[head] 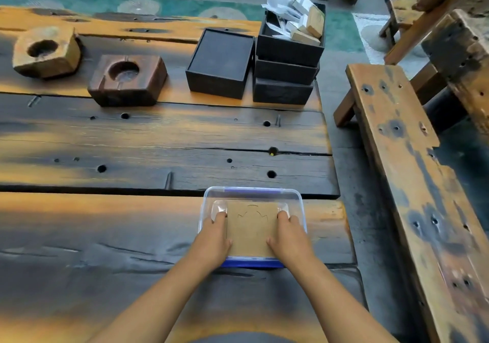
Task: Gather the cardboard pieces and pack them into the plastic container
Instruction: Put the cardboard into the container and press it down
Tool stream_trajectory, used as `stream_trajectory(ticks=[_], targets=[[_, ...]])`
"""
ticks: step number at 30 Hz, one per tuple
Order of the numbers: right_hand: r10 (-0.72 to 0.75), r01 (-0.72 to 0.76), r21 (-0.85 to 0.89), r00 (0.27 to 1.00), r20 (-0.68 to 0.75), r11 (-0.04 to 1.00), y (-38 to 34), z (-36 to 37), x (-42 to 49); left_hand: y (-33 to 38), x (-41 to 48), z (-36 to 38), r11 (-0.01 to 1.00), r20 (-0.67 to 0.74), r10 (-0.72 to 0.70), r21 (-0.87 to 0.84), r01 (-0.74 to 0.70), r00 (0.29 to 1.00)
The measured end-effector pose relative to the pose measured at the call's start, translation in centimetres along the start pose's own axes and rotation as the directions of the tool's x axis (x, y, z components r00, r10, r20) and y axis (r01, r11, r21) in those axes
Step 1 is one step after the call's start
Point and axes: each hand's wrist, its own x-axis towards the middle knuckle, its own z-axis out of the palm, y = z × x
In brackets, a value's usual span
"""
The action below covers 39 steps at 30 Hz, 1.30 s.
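The cardboard piece (251,230) lies flat inside the plastic container (300,202), which stands at the near right part of the wooden surface (158,141). Faint cut lines show on the cardboard (perhaps an outline of some figure, the view is not sharp enough). The left hand (213,236) presses on its left edge and the right hand (289,236) on its right edge, fingers bent down and thumbs on top. Far on the surface stand an open black box (221,63), a stack of black boxes (287,72) with paper and wood scraps, and two wooden blocks (127,80) with round hollows. A wooden bench (412,183) is at the right.
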Motion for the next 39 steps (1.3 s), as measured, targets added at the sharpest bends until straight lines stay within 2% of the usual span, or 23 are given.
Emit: stream_trajectory(ticks=[3,9,12,18,25,28,30,34,37,39], targets=[[0.024,-0.025,0.023,0.999,0.037,0.999,0.2,0.1,0.3,0.1,0.2,-0.3,1.0,0.028,-0.013,-0.025,0.014,1.0],[0.062,-0.071,0.032,0.973,0.222,0.997,0.6,-1.2,1.8,1.1,2.2,-2.0,0.987,0.164,-0.066,-0.137,0.089,0.984],[0.057,-0.066,0.022,0.954,0.293,0.998,0.6,-1.8,2.8,1.6,3.3,-2.6,0.98,0.229,-0.107,-0.138,0.141,0.968],[0.089,-0.086,-0.027,0.88,0.467,0.996,-0.2,-2.5,5.1,1.5,5.0,-3.1,0.949,0.377,-0.113,-0.233,0.212,0.919],[0.133,-0.166,0.001,0.796,0.59,0.986,0.0,-3.0,6.6,1.8,6.5,-3.4,0.948,0.548,-0.222,-0.074,0.31,0.806],[0.129,-0.169,0.009,0.788,0.602,0.986,0.0,-3.1,6.9,2.3,6.8,-3.4,0.955,0.594,-0.248,0.018,0.296,0.765],[0.109,-0.183,0.06,0.784,0.611,0.981,0.4,-3.1,6.8,2.3,6.9,-3.3,0.955,0.591,-0.246,0.012,0.296,0.768],[0.006,-0.227,0.272,0.777,0.629,0.935,1.4,-3.1,6.6,1.2,6.6,-3.2,0.92,0.589,-0.144,-0.217,0.327,0.795],[-0.038,-0.196,0.305,0.784,0.62,0.932,1.7,-3.1,6.6,0.6,6.5,-3.2,0.909,0.542,-0.121,-0.276,0.312,0.832],[-0.051,-0.161,0.291,0.794,0.606,0.943,1.7,-3.0,6.5,0.6,6.4,-3.2,0.914,0.546,-0.107,-0.275,0.299,0.831]])
